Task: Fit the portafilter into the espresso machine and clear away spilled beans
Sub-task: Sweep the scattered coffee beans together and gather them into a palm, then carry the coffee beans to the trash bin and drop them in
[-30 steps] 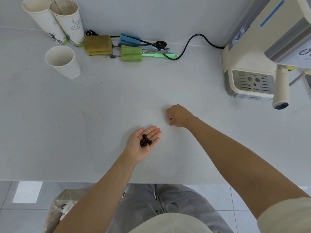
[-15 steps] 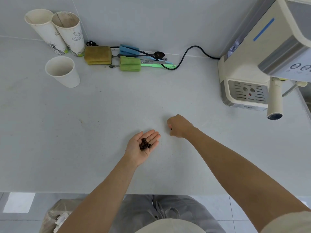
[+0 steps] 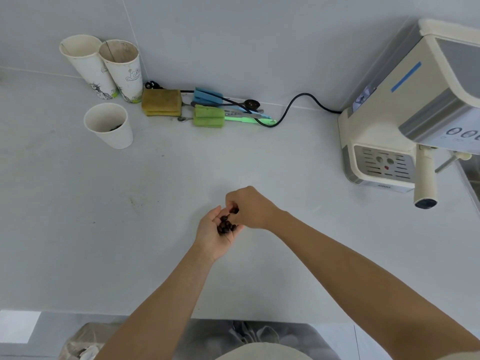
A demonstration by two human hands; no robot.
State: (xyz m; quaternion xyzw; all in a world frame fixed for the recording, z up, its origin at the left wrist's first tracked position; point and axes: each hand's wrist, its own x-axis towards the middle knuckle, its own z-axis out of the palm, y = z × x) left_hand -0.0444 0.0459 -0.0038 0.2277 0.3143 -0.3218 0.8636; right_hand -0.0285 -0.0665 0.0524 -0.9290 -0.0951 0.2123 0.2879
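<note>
My left hand (image 3: 211, 233) is cupped palm up over the middle of the counter, holding several dark coffee beans (image 3: 226, 227). My right hand (image 3: 250, 206) is right beside it, fingertips pinched on a bean (image 3: 234, 210) above the left palm. The cream espresso machine (image 3: 405, 120) stands at the right, and the portafilter handle (image 3: 426, 180) sticks out from under its head toward me.
A short paper cup (image 3: 110, 126) with dark beans inside stands at the left, two tall paper cups (image 3: 104, 68) behind it by the wall. Sponges and brushes (image 3: 197, 107) and the black power cord (image 3: 298, 105) lie along the wall. A bag sits on the floor below the counter edge.
My right hand lifted from the counter and moved left to the left palm with a bean pinched in its fingers. The left hand stayed cupped with its beans.
</note>
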